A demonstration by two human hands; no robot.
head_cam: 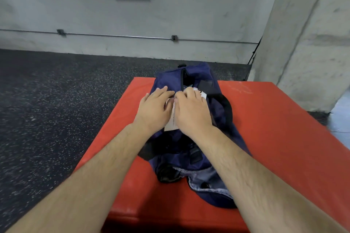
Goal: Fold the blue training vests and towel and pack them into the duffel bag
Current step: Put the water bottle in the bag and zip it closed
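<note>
Both hands rest side by side on top of the navy duffel bag [198, 73]. Fingers of the left hand [154, 108] lie straight and press the fabric. The right hand [191, 109] has curled fingers at the zipper line; whether it pinches something, I cannot tell. A white tag [171, 126] lies between and under the hands. Nearer to the person than the hands, grey cloth [206, 179] shows at the bag's end. Below the bag lies a red mat [274, 128].
</note>
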